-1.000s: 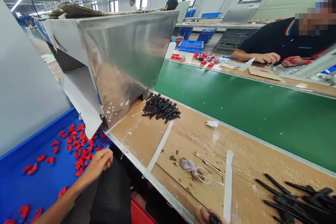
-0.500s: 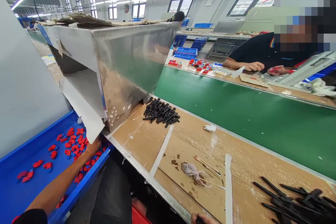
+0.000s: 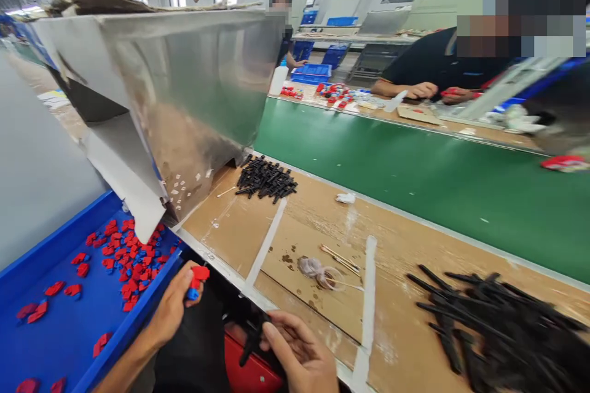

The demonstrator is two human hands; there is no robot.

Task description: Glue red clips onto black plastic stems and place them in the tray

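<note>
My left hand [image 3: 173, 307] is closed on a small red and blue plastic piece [image 3: 198, 280], held up just past the edge of the blue tray [image 3: 113, 368]. In that tray lie many like red and blue pieces [image 3: 138, 258]. Over my lap, near the table's front edge, my right hand [image 3: 299, 347] grips a black plastic part [image 3: 252, 334] between thumb and fingers. The black part points down and to the left. The two held pieces are apart.
On the cardboard-covered table are a heap of short black parts [image 3: 266, 178], a pile of long black parts [image 3: 498, 325], cotton swabs [image 3: 341, 260] and a small clear cup [image 3: 329, 278]. A metal box [image 3: 198, 92] stands at left. Beyond the green belt [image 3: 369, 147], a co-worker [image 3: 424, 61] handles red parts.
My left hand has come out of the tray with a red and blue piece. My right hand has risen further into view with the black part. The view has shifted.
</note>
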